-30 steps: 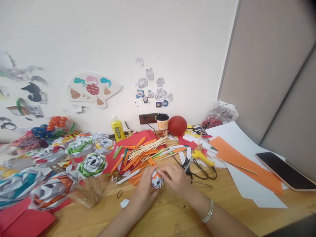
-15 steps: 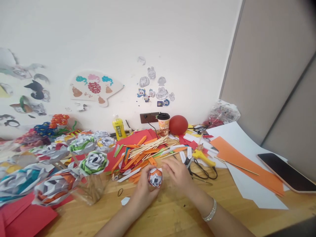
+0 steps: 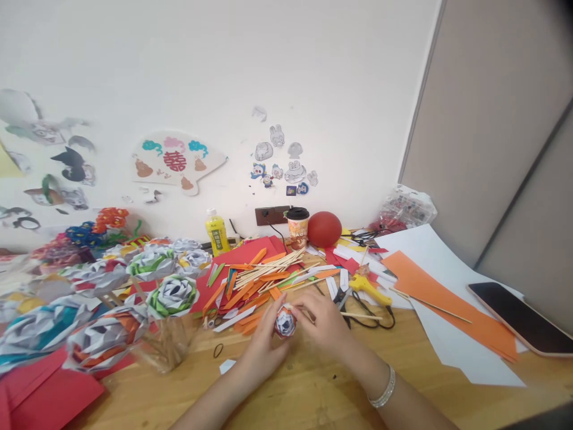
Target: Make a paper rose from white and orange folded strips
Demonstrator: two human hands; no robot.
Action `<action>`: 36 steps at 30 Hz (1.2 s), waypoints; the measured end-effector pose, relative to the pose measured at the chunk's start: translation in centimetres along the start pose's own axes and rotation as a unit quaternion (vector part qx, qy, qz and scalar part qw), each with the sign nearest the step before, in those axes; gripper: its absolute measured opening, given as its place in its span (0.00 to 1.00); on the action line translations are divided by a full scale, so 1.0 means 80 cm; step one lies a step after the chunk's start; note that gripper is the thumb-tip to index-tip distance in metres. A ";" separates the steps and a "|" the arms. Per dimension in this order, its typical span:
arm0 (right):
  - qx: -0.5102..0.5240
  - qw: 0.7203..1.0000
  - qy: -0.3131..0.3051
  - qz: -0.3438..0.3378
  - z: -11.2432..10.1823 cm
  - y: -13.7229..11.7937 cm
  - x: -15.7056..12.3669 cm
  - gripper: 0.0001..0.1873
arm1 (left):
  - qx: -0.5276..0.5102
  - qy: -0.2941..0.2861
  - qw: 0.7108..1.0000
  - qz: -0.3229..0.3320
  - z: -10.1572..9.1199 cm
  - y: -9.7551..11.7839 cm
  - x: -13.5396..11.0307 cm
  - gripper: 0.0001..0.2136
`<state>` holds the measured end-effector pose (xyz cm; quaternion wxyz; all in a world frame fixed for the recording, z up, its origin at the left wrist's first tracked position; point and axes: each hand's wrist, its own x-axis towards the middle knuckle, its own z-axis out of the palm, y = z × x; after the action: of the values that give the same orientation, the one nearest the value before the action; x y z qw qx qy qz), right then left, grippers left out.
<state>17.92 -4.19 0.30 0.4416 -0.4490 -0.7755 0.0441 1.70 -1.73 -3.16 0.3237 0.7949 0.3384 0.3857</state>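
Note:
A small folded-paper flower (image 3: 285, 323), white with orange and dark-blue edges, is held above the table in my left hand (image 3: 265, 343), whose fingers and thumb curl around its left side and underside. From the other side, the fingertips of my right hand (image 3: 323, 322) pinch at the flower's upper right rim. What lies between those fingertips is too small to make out. A pale thin stick (image 3: 362, 315) shows beyond my right hand; whether it joins the flower is hidden. Just past both hands lie orange folded paper strips (image 3: 244, 292) and a pile of wooden sticks (image 3: 271, 269).
Finished paper flowers (image 3: 174, 295) stand in a clear container (image 3: 163, 352) at left. A yellow glue gun (image 3: 369, 288) with a black cord lies at right, near orange sheets (image 3: 447, 304) and a phone (image 3: 521, 316). Behind are a drink bottle (image 3: 217, 233), cup (image 3: 298, 230) and red balloon (image 3: 324, 229).
My right hand has moved left, and its fingertips now meet the flower's rim. The flower has turned slightly in my left hand. A pale stick now shows beyond my right hand.

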 end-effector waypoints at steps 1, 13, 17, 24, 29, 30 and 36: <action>-0.006 1.000 -0.002 -0.007 0.001 0.000 0.000 0.08 | 0.011 -0.004 1.000 -0.004 0.000 0.000 -0.001 0.31; -0.099 0.993 -0.007 -0.070 0.005 0.007 -0.002 0.11 | 0.091 -0.020 0.995 0.043 -0.002 0.004 -0.002 0.32; -0.127 0.985 0.005 -0.113 0.009 0.010 -0.007 0.13 | 0.092 -0.014 0.995 0.041 -0.002 0.005 -0.003 0.32; -0.123 0.985 -0.032 -0.120 0.006 0.015 -0.008 0.14 | 0.092 -0.010 0.995 0.035 -0.002 0.014 -0.004 0.31; -0.046 0.996 -0.024 -0.079 0.001 0.011 -0.004 0.13 | 0.110 -0.015 0.993 0.040 -0.002 0.008 -0.004 0.32; -0.033 0.997 -0.020 -0.072 0.001 0.010 -0.004 0.12 | 0.114 -0.019 0.992 0.041 -0.002 0.007 -0.004 0.33; -0.027 0.998 -0.028 -0.046 0.002 0.013 -0.006 0.12 | 0.126 -0.028 0.990 0.055 -0.003 0.010 -0.004 0.33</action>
<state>18.59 -3.86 -0.58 0.4088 -0.4235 -0.8082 0.0159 1.56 -2.33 -2.55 0.2086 0.8574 0.3310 0.3344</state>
